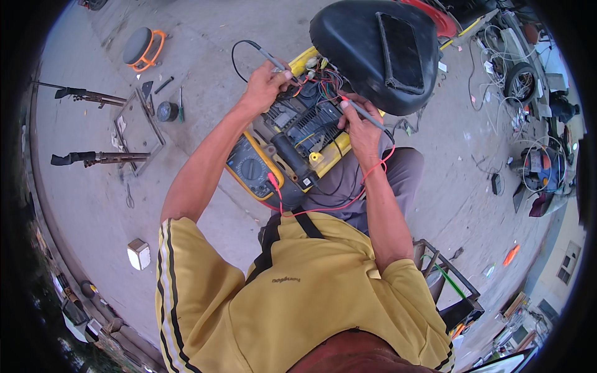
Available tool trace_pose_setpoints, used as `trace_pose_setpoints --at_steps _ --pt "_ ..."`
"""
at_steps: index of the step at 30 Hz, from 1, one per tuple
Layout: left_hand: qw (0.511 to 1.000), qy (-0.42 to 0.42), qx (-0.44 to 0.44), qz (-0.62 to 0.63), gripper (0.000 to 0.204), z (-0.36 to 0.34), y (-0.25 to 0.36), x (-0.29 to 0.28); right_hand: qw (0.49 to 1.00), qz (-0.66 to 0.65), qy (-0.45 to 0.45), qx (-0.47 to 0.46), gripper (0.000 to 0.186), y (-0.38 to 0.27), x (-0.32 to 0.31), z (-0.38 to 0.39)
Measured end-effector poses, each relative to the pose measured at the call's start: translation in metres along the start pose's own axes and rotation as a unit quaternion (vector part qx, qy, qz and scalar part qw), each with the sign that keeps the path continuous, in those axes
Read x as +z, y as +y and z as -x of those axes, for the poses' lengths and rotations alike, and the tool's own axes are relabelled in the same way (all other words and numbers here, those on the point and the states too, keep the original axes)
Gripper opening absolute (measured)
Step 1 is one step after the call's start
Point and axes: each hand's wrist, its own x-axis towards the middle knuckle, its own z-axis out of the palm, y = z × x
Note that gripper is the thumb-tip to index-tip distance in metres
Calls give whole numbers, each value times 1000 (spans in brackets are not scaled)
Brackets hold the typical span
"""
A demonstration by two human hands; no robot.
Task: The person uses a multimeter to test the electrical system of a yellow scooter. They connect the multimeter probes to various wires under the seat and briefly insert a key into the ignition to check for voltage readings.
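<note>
Probing the wiring [328, 79] at the far end of the opened yellow machine [334, 151] looks to be the step in hand: the left hand [267, 86] has its grip closed around a black-leaded probe [268, 58] at the machine's far left, the right hand [360, 124] pinches a red-tipped probe [367, 116] at its right side. The multimeter [252, 168] sits at the machine's near left; whether either tip touches metal cannot be told, so the next move seems to call for steady contact and a glance at the meter.

Downward fisheye view from head.
</note>
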Motion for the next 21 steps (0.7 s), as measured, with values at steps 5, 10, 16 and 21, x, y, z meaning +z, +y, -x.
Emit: trace_pose_setpoints --at_steps 5,10,16,21 --pt "1000 17 4 0 18 5 12 6 1000 -14 13 17 21 2 -8 3" --pt "1000 22 2 3 18 9 14 7 999 -30 -5 -15 20 5 -9 11" --pt "1000 10 -8 -4 21 10 12 7 999 -33 -18 -27 19 15 -10 24" --pt "1000 4 -7 -18 20 7 9 6 998 8 -17 -58 19 22 -11 29"
